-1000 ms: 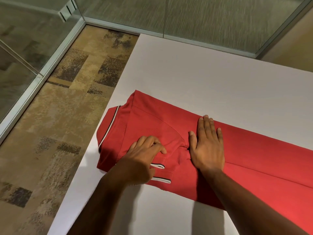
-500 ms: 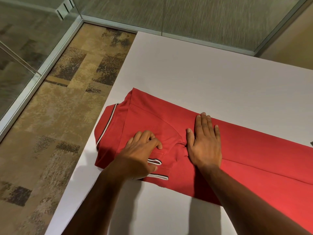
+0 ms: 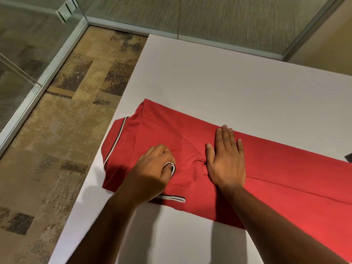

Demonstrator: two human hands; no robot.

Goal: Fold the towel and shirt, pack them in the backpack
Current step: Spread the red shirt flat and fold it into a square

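Red knit polo shirt (image 3: 266, 178) with white-and-dark striped trim, spread lengthwise over a pale grey matte tabletop (image 3: 219, 82), collar end toward the table's left edge and the body running off the right side of the frame. Already folded narrow, with long sides turned in and a crease line running along the lower half. Striped collar edge (image 3: 114, 147) curving along the left end, just at the table's edge. Left hand (image 3: 152, 172) curled into a loose fist on top of the shirt, fingers bent in and pinching the striped cuff of a folded-in sleeve (image 3: 172, 167), cuff edge pulled up between thumb and fingers. Second strip of striped trim (image 3: 174, 199) lying flat on the near edge of the shirt, just below that hand. Right hand (image 3: 226, 162) opened out flat, palm down, fingers straight and close together, thumb spread to the left, pressing the fabric just right of the gathered sleeve seam; nothing grasped. Small wrinkles bunched between the two hands. Both bare forearms reaching in from the bottom of the frame. Patterned tan and brown carpet (image 3: 57, 149) to the left of the table, glass partition walls with metal frames (image 3: 228, 20) beyond. Small dark object (image 3: 349, 157) at the far right edge, cut off and not identifiable.
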